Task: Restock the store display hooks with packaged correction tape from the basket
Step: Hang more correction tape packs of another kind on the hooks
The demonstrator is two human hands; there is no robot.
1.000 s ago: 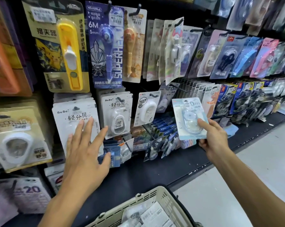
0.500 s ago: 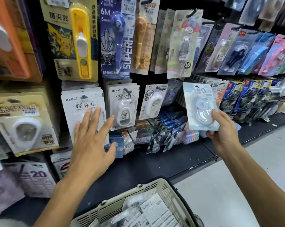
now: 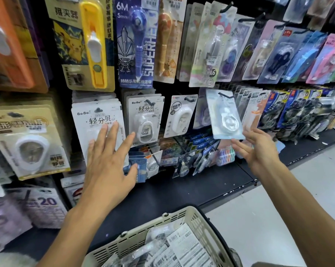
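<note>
While the basket (image 3: 184,222) of packets sits below the display, my left hand (image 3: 109,160) lies flat with straight fingers against a white packet (image 3: 97,120) left of the hook (image 3: 225,95). The pale blue correction tape packet (image 3: 225,116) hangs on that hook, and my right hand (image 3: 259,149) is just under it, fingers loosened, gripping nothing.

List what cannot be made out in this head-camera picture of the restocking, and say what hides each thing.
- Basket: its near half is cut off by the bottom edge.
- Packs in the basket: only their backs show.
- White pack: the left hand covers its lower half.
- Pale blue pack: blurred, its print unreadable; whether the right hand touches it is unclear.
</note>
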